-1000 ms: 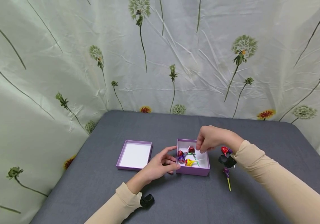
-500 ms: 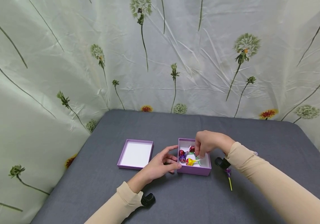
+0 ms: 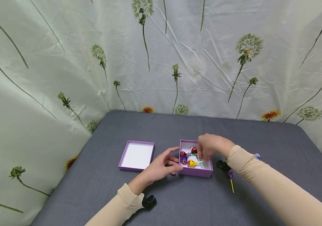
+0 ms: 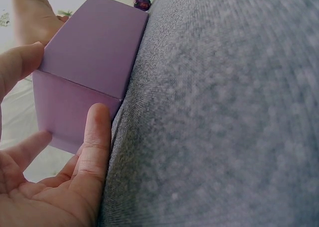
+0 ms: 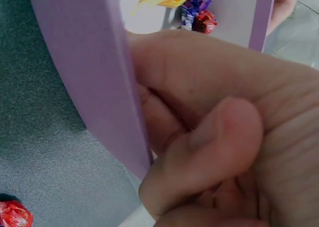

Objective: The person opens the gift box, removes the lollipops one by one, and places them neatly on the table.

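An open purple box (image 3: 196, 171) with a white inside stands on the grey table. It holds a yellow lollipop (image 3: 191, 163), a purple one (image 3: 183, 161) and red ones (image 3: 194, 151). My left hand (image 3: 161, 166) rests against the box's left side, thumb at the near corner and fingers spread along the wall. With fingers curled and pointing down, my right hand (image 3: 210, 146) reaches into the right part of the box. In the right wrist view the right fingers (image 5: 199, 147) lie by the purple wall; their tips are hidden, so I cannot tell what they hold.
Left of the box lies a purple-edged lid (image 3: 136, 156), white side up. On the table to the right are a purple lollipop with a yellow stick (image 3: 231, 176) and a blue-and-red one (image 3: 257, 156) half behind the sleeve. A flowered curtain (image 3: 161, 62) hangs behind.
My right hand has lowered into the box, its fingers dropping below the rim. The right forearm now covers the red lollipop on the table. The left hand stays against the box.
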